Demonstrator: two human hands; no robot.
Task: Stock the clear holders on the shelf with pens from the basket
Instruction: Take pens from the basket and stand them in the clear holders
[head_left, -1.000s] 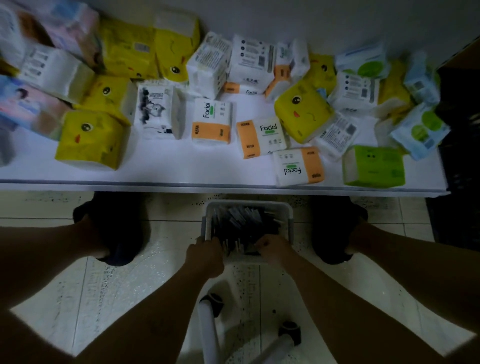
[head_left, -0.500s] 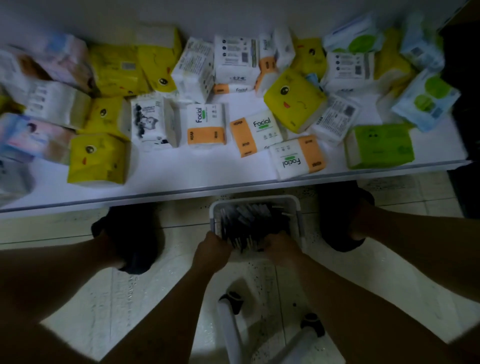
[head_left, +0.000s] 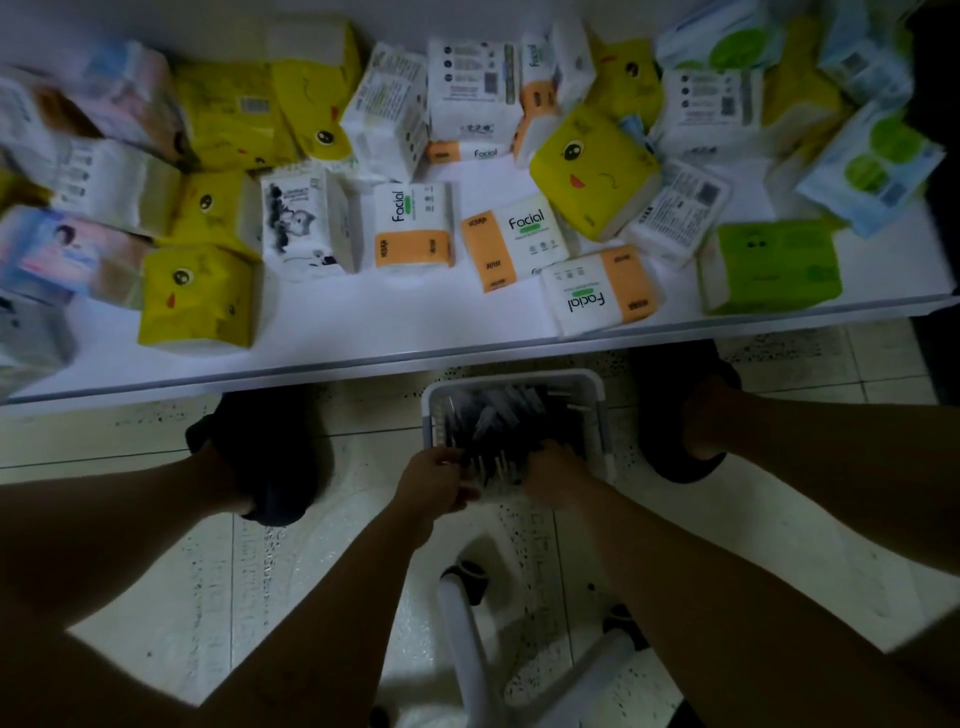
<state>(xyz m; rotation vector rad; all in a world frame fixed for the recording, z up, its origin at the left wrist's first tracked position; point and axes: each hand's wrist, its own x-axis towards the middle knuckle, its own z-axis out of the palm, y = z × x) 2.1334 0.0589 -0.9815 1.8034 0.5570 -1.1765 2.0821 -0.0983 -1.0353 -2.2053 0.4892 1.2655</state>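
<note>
At the basket's near edge the left hand curls round a few pens, the right hand's hold too dim to tell; the basket looks full, no holders in sight, so stocking seems barely begun.

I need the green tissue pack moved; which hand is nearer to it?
Right. The right hand is among the pens in the basket, below-left of the green tissue pack; the left hand is at the basket's near-left corner, farther off.

basket: white plastic, matt. pens: dark plastic, slight sheen. tissue packs: glossy film wrap. shelf: smooth, white. floor: speckled glossy tile.
</note>
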